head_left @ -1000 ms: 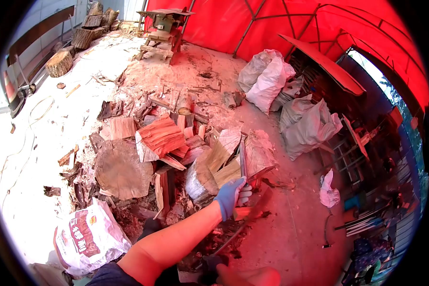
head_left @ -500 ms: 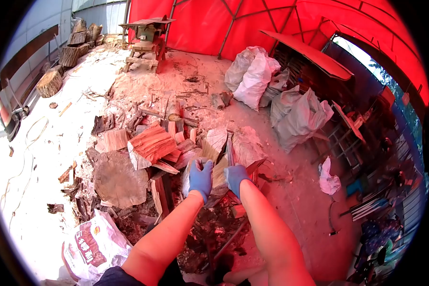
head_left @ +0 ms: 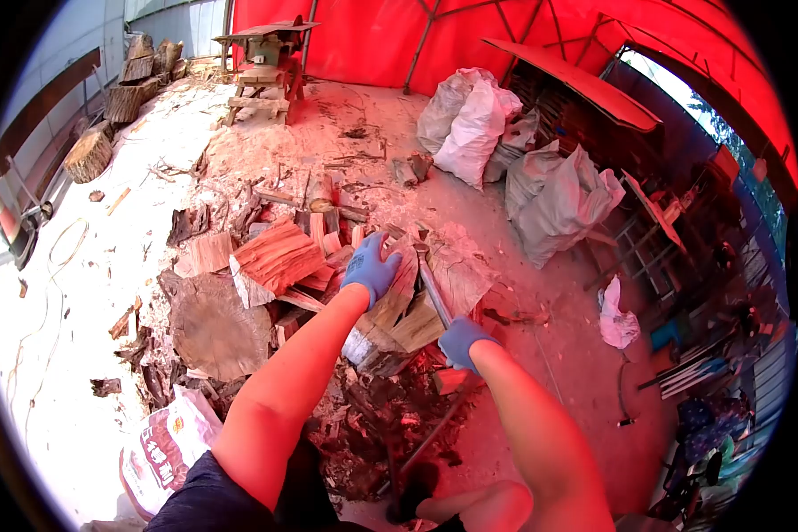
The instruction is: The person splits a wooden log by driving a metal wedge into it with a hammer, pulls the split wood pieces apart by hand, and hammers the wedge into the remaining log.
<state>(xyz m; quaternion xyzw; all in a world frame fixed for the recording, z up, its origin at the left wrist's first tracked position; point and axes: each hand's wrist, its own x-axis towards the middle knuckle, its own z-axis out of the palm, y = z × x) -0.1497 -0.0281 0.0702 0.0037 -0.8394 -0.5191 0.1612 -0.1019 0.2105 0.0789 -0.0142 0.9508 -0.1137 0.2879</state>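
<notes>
My left hand [head_left: 372, 269], in a blue glove, reaches forward with thumb and fingers apart at the left edge of a split log piece [head_left: 401, 285]; whether it touches the wood I cannot tell. My right hand [head_left: 465, 341], also gloved in blue, is closed round the lower end of a long-handled tool [head_left: 436, 288]. The tool slants up and left to the wood, and the kind of head cannot be made out. Between my hands lies a cracked log [head_left: 390, 337] with a pale cut face. A reddish split block [head_left: 277, 257] rests left of my left hand.
A broad round stump [head_left: 220, 325] stands at left, with a printed white sack [head_left: 168, 452] nearer me. Bark and chips [head_left: 372, 426] cover the ground by my feet. Filled sacks [head_left: 563, 204] stand at right. A machine on a wooden stand [head_left: 264, 75] is at the back.
My left hand has moved forward and its fingers have spread. My right hand has shifted slightly right and nearer me, so more of the tool's handle and the cracked log show.
</notes>
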